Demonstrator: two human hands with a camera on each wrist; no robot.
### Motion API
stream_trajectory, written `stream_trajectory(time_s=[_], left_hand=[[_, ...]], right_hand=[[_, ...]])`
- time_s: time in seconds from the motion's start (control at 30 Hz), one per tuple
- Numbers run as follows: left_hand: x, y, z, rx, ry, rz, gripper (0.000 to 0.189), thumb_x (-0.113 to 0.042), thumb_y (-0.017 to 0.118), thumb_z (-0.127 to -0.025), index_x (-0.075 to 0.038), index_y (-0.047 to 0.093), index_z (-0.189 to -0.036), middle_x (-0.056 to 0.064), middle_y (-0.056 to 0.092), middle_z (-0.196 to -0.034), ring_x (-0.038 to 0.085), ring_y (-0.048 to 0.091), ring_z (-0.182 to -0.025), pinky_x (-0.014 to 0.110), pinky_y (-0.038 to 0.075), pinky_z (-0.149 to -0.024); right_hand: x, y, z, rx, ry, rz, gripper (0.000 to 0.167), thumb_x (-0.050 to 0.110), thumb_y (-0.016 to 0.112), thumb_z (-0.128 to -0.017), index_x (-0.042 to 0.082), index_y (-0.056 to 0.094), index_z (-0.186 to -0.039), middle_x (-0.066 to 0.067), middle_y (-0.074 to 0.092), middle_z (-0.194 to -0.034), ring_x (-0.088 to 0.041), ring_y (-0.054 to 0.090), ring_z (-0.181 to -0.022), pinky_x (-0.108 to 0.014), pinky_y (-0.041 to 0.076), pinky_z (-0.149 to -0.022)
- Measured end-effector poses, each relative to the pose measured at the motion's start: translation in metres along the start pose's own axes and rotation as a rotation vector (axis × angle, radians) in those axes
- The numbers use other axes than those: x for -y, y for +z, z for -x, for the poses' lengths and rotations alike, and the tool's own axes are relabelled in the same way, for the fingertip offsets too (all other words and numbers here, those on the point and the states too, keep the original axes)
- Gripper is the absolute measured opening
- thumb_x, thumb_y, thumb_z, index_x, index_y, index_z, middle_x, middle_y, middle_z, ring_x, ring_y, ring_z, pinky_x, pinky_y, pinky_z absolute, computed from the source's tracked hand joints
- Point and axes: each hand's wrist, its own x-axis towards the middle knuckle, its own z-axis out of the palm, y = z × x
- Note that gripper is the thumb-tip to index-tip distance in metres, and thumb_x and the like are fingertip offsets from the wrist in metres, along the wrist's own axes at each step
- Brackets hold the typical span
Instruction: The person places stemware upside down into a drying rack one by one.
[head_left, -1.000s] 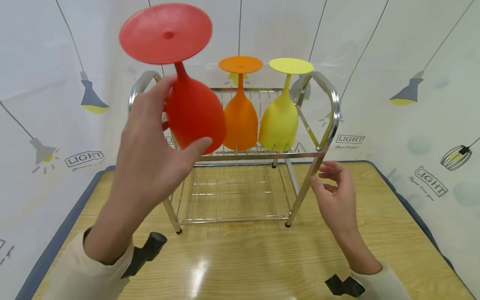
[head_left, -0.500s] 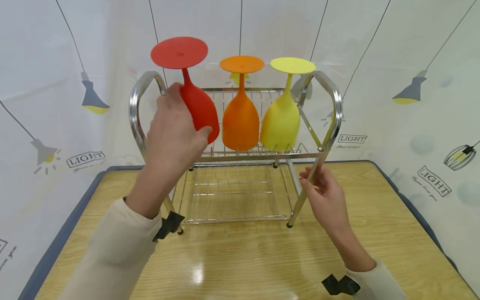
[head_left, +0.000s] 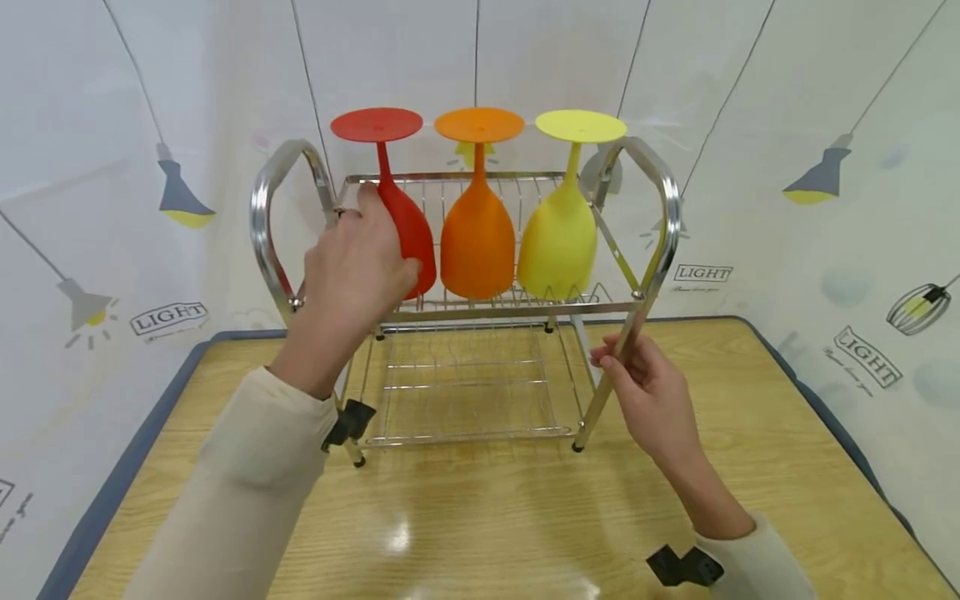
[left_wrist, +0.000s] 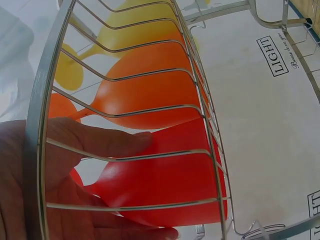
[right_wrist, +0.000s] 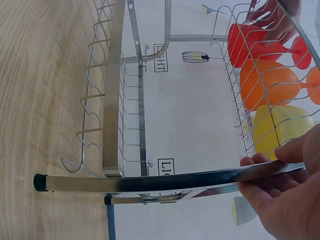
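A red plastic goblet (head_left: 411, 229) stands upside down on the upper tier of a chrome two-tier dish rack (head_left: 517, 313). My left hand (head_left: 356, 262) holds its bowl from the left; in the left wrist view the thumb lies along one side of the red bowl (left_wrist: 165, 180) and fingers along the other, behind the rack's wires. Beside it stand an upturned orange goblet (head_left: 478, 250) and an upturned yellow goblet (head_left: 558, 242). At the rack's right front leg, my right hand (head_left: 656, 400) grips the metal bar; the right wrist view has thumb and fingers around it.
Wire dividers run along both tiers, and the lower tier (head_left: 465, 386) is bare wire. The rack's black feet stand on a wood-grain table (head_left: 480, 525). Behind hangs a pale wall covering (head_left: 780, 75) printed with lamps.
My left hand has lowered the red goblet rightward from in front of the rack onto the upper tier, beside the orange one. My right hand has moved left and taken hold of the rack's leg.
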Motion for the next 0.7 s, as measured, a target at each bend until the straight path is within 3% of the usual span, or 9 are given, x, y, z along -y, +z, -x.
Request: stream_trajectory(time_s=[0.2, 0.33, 0.43, 0.53, 0.6, 0.7], left_hand=[[0.003, -0.002, -0.003, 0.021, -0.015, 0.042, 0.085, -0.029, 0.064, -0.089, 0.002, 0.013, -0.151, 0.024, 0.054, -0.128, 0.042, 0.059, -0.100, 0.055, 0.059, -0.078], [0.003, -0.005, 0.000, -0.004, -0.009, 0.054, 0.087, -0.034, 0.061, -0.091, 0.002, 0.012, -0.152, 0.023, 0.051, -0.133, 0.043, 0.058, -0.102, 0.055, 0.059, -0.079], [0.002, -0.008, 0.008, -0.044, 0.031, 0.075, 0.084, -0.035, 0.061, -0.092, 0.001, 0.014, -0.152, 0.023, 0.049, -0.136, 0.042, 0.057, -0.107, 0.056, 0.058, -0.082], [0.001, -0.009, 0.025, -0.144, 0.138, 0.078, 0.080, -0.035, 0.062, -0.093, 0.002, 0.021, -0.151, 0.022, 0.045, -0.142, 0.040, 0.053, -0.116, 0.057, 0.056, -0.087], [0.000, -0.008, 0.039, -0.245, 0.256, 0.067, 0.078, -0.034, 0.065, -0.092, 0.004, 0.028, -0.149, 0.023, 0.043, -0.145, 0.040, 0.048, -0.126, 0.057, 0.053, -0.093], [0.000, -0.002, 0.060, -0.384, 0.463, 0.059, 0.071, -0.034, 0.068, -0.090, 0.007, 0.041, -0.142, 0.024, 0.046, -0.144, 0.040, 0.043, -0.133, 0.055, 0.045, -0.104]], right_hand=[[-0.001, 0.001, 0.000, 0.002, -0.014, 0.016, 0.023, 0.005, 0.057, -0.097, -0.005, 0.057, -0.118, -0.022, 0.069, -0.108, 0.001, 0.066, -0.094, -0.016, 0.055, -0.085], [0.000, -0.001, 0.001, 0.005, -0.002, 0.021, 0.024, 0.006, 0.057, -0.098, -0.005, 0.057, -0.118, -0.021, 0.069, -0.108, 0.001, 0.066, -0.094, -0.015, 0.055, -0.085], [0.002, -0.004, 0.002, 0.020, 0.017, 0.065, 0.027, 0.012, 0.058, -0.098, -0.003, 0.057, -0.121, -0.018, 0.069, -0.112, -0.005, 0.067, -0.099, -0.013, 0.054, -0.084], [0.006, -0.009, 0.005, 0.044, 0.043, 0.144, 0.033, 0.022, 0.058, -0.099, 0.002, 0.056, -0.126, -0.013, 0.067, -0.119, -0.015, 0.066, -0.107, -0.013, 0.053, -0.086], [0.010, -0.014, 0.009, 0.038, 0.040, 0.204, 0.038, 0.026, 0.058, -0.099, 0.005, 0.054, -0.130, -0.012, 0.066, -0.122, -0.022, 0.064, -0.111, -0.017, 0.054, -0.088], [0.016, -0.021, 0.016, -0.031, -0.016, 0.288, 0.039, 0.025, 0.060, -0.098, 0.006, 0.055, -0.132, -0.010, 0.065, -0.121, -0.020, 0.063, -0.109, -0.016, 0.052, -0.089]])
